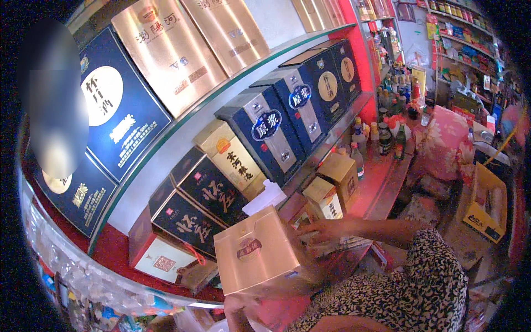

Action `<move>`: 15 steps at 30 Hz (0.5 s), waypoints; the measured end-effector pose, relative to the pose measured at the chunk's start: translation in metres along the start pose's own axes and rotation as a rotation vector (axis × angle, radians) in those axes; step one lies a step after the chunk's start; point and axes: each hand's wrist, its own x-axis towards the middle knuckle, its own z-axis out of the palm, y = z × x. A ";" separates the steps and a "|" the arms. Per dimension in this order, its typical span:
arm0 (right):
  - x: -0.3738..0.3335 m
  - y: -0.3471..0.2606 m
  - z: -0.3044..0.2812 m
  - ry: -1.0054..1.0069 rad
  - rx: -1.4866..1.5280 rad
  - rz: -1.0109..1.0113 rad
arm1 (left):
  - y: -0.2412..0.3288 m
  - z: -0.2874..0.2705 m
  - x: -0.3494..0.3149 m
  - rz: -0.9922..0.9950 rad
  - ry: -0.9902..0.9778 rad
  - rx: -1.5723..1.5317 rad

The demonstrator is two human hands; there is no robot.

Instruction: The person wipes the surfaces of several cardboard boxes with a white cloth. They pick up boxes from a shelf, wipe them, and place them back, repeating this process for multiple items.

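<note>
The copper-gold box (257, 252) is at the person's hands, in front of the shelf, its flap-topped face bearing a brown emblem. At its lower edge is the left hand (240, 305); its fingers are mostly hidden, so I cannot tell how they close. Just right of the box is the right hand (326, 229), fingers loosely spread toward its edge; whether they touch it is unclear. Left of the box stand black cartons (180, 224) and a white-and-red carton (163, 259). Just above it is a white container (264, 198); to its upper right, small tan cartons (340, 176).
</note>
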 end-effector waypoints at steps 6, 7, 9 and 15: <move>-0.037 -0.088 0.049 0.099 -0.504 0.272 | 0.016 0.011 -0.007 0.023 0.140 0.061; -0.034 -0.085 0.057 0.029 -0.509 0.293 | 0.015 0.013 -0.010 0.023 0.164 0.072; -0.025 -0.093 0.068 0.066 -0.287 0.362 | 0.016 0.011 -0.020 0.015 0.225 0.105; 0.009 -0.141 0.076 0.550 -0.513 0.195 | 0.051 0.016 -0.011 0.148 0.265 0.177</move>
